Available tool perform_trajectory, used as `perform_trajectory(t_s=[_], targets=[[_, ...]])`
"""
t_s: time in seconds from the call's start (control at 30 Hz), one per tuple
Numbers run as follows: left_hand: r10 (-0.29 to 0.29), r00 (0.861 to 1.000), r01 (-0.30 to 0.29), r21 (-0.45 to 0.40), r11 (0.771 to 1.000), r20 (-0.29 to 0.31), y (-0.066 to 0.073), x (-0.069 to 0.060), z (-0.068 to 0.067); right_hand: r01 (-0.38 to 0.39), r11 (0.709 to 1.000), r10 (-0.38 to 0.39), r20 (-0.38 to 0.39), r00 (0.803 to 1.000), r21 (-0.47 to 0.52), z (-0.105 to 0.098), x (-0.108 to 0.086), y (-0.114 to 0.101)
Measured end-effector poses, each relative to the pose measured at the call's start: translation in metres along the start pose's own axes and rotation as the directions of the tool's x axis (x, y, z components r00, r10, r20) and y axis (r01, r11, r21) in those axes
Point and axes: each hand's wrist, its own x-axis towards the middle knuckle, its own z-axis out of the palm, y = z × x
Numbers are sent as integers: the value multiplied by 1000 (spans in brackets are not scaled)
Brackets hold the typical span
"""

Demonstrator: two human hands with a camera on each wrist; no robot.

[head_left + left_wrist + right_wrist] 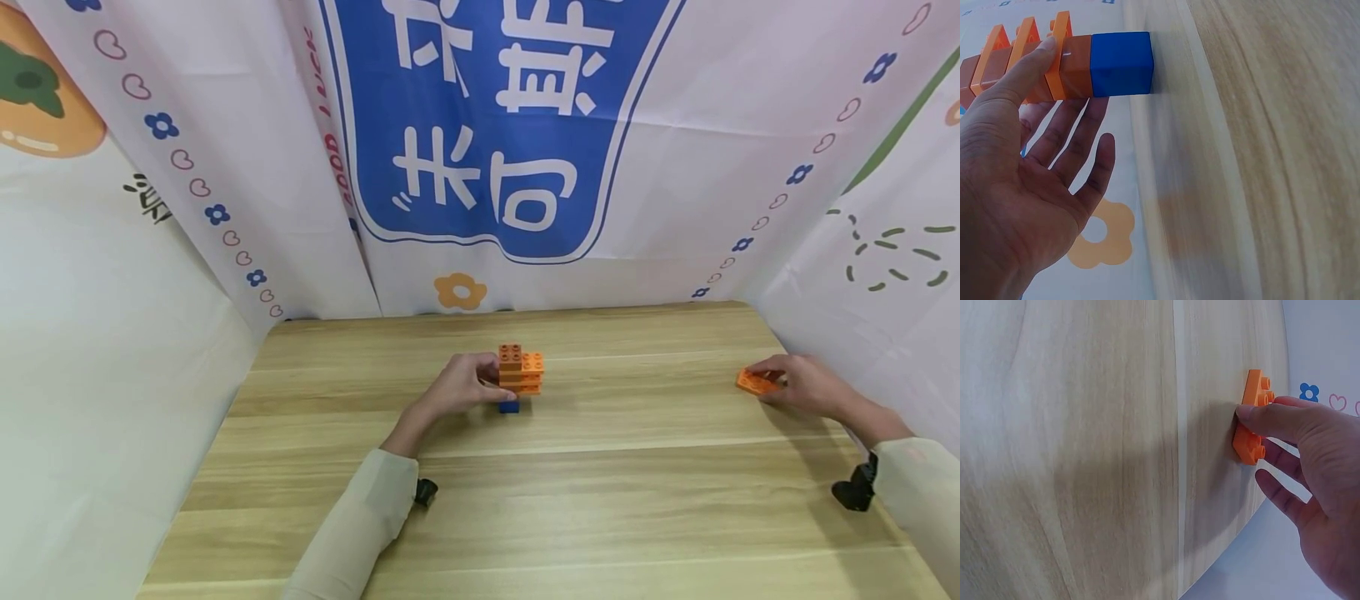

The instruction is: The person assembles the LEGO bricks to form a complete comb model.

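Observation:
Near the middle of the table, a tower of toy building bricks (521, 372) stands upright, brown bricks alternating with thin orange plates that stick out to the right. Its lowest piece is a blue brick (1122, 64), at the tabletop. My left hand (462, 387) grips the tower from the left, thumb on the near side and fingers behind. Far to the right, my right hand (810, 387) pinches a flat orange plate brick (1250, 431) with studs, low over the wood. The thumb lies across the plate's face in the right wrist view; some fingertips are hidden behind it.
The wooden table (637, 500) ends at a white printed cloth (675, 183) hanging behind. Similar cloth closes the left and right sides, with the right one close to the right hand. A black wrist device (855, 490) sits under the right sleeve.

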Motion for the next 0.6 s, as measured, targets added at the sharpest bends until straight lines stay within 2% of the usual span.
perform_trajectory(t_s=[0.23,0.47,0.6], targets=[[-12,1000,12,-1,1000,-1,1,0,0,4,1000,-4,-4,1000,-1,-2,3,-7],[-10,1000,10,2,1000,-4,1,1,0,-12,1000,12,31,999,18,-8,7,-16],[-6,1000,6,5,1000,0,0,1,0,22,1000,-22,0,1000,7,-9,9,-21]])
